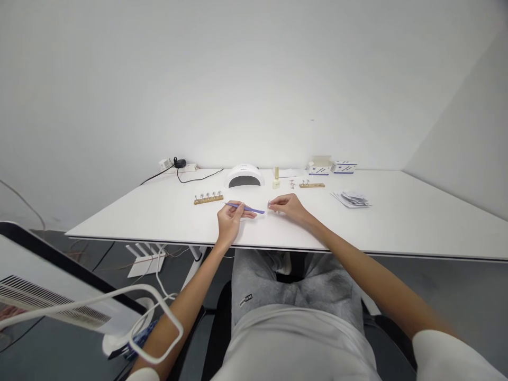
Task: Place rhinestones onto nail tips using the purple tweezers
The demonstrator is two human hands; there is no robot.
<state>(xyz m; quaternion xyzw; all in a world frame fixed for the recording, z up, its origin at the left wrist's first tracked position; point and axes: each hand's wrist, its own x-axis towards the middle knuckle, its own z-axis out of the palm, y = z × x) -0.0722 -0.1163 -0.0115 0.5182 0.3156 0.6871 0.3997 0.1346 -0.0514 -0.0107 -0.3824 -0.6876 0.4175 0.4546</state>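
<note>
My left hand (230,219) is closed around a slim purple tool (252,209), which has a thin tip on the left and a broader end on the right. That broad end points toward my right hand (289,205), with a small gap between them. My right thumb and fingers pinch a small shiny piece (269,204), which resembles the little metal stands on the table; its detail is too small to make out. Both hands are just above the near part of the white table. Left of them lies a wooden bar (209,199) carrying several small metal stands.
Behind my hands stand a white nail lamp (244,172) and a nail polish bottle (276,180). Another wooden bar (312,185), two small boxes and a pile of paper packets (351,199) lie to the right. A cabled black adapter (180,163) sits back left.
</note>
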